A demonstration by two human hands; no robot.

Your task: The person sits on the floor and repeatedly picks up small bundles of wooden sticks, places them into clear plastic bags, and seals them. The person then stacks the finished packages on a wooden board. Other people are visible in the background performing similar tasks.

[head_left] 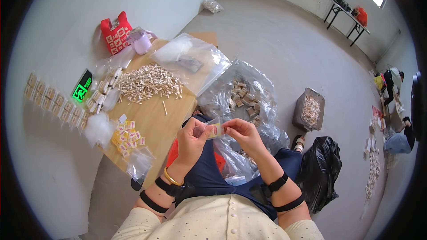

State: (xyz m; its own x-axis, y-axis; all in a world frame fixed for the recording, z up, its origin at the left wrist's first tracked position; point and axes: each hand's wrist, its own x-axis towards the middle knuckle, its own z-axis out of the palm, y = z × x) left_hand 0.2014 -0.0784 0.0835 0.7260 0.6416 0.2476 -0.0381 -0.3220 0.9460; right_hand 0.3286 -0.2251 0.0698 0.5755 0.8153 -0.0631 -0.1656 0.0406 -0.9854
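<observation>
Small clear plastic bag (220, 123), with a rectangular yellow card (215, 130) in or against it: held up in the air, just to the right of the pale wooden tabletop (171, 126) and apart from its edge. Pinched at the left side with the fingers of the bare left hand (192, 138), drawn nearly closed, thumb against forefinger. Gripped at the right edge with the fingers of the bare right hand (244, 134), apparently nipped together on the film. Could not make out the exact contact under the right fingertips. Looked very light, thin and limp, likely slick and quick to crease or cling; probably best taken by opposite edges in a gentle pinch, well off the flat middle, to avoid bending the card.

Saw, on the far half of the tabletop, a loose heap of white-tipped cotton swabs (144, 83); at its near left, a scatter of small yellow-and-white cards (126, 138), with a flat sheaf of transparent bags (140, 162) at the near end. Noted a lilac jug (141, 43) at the tabletop's far left. To the right of the tabletop, found a large crinkled transparent sack (266, 79) with small packets (242, 98) inside, and, farther right, a grey plastic bin (298, 114) of loose swabs (311, 110).
</observation>
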